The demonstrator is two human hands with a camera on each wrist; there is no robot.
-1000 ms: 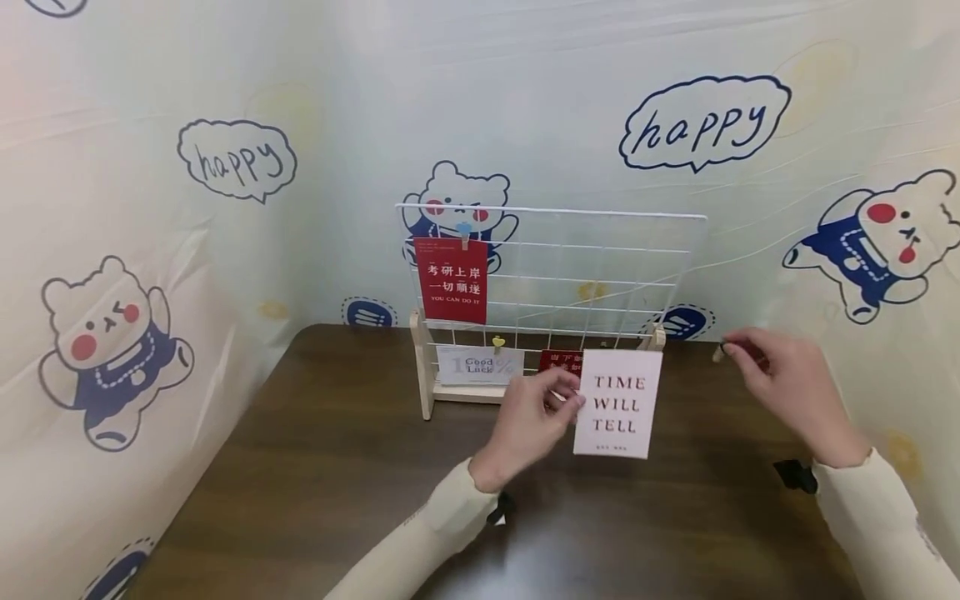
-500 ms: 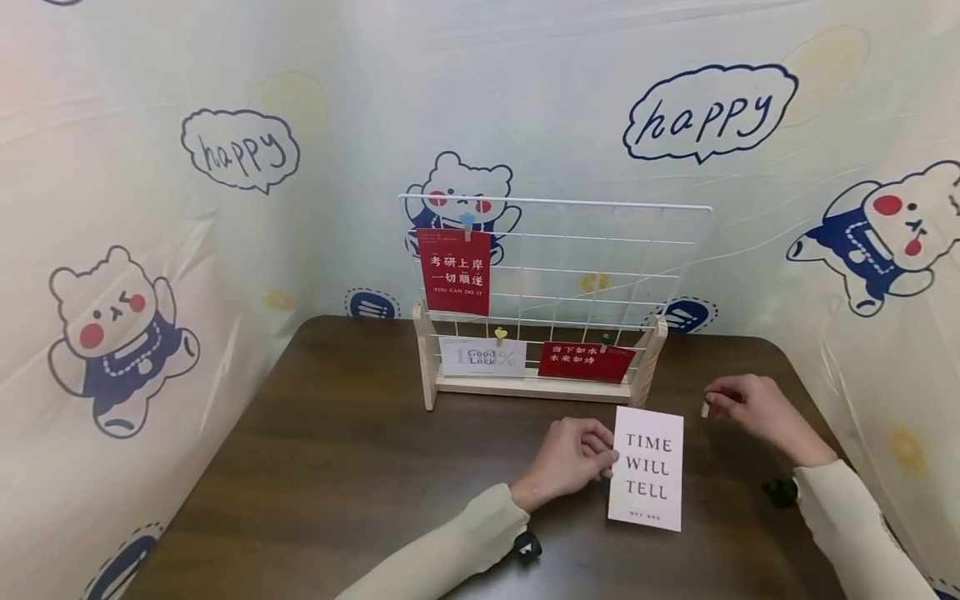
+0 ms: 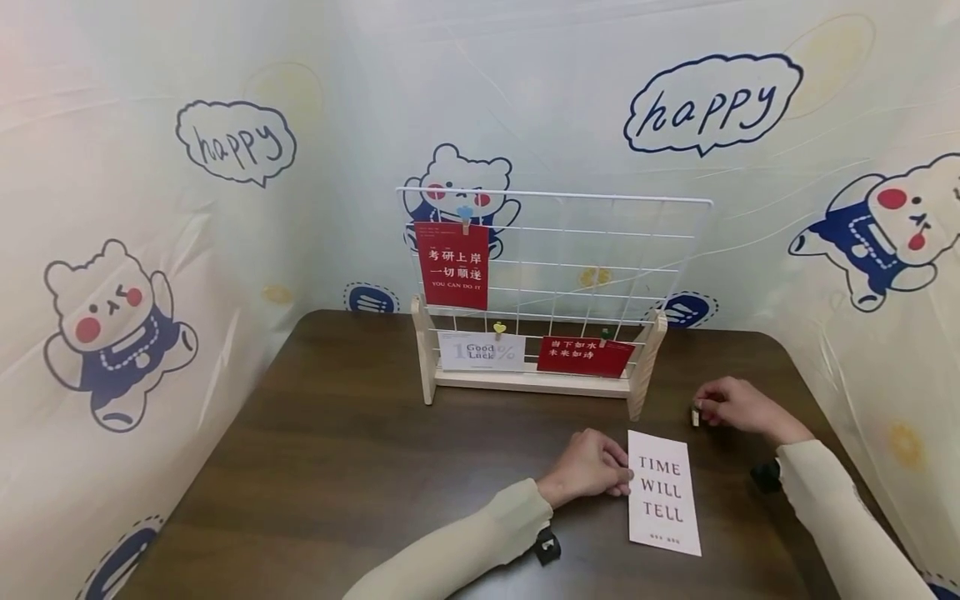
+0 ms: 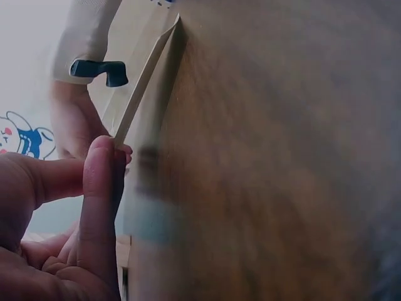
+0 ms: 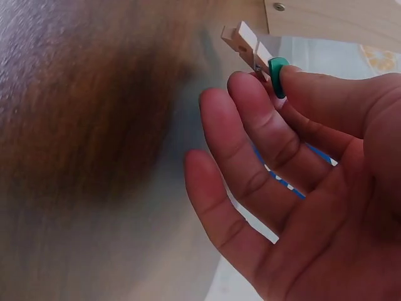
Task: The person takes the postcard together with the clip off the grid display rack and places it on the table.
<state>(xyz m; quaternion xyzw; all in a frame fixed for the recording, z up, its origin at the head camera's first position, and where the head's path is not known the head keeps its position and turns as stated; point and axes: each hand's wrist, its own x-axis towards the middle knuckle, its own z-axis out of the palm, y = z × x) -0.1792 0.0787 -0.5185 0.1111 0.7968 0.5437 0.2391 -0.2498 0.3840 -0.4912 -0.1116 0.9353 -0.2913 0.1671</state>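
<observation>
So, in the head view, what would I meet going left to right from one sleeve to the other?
Left sleeve → left hand → TIME WILL TELL card → small wooden clip → right hand → right sleeve.

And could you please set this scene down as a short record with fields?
Left hand: pinches the TIME WILL TELL card by its edge
Right hand: pinches a green-ended clip, apart from that card
Rack: stands on the table, beyond both hands
On rack: upper red card with a blue clip; Good Luck card with a yellow clip; lower red card with a green clip
Backdrop: printed bears and "happy" bubbles
</observation>
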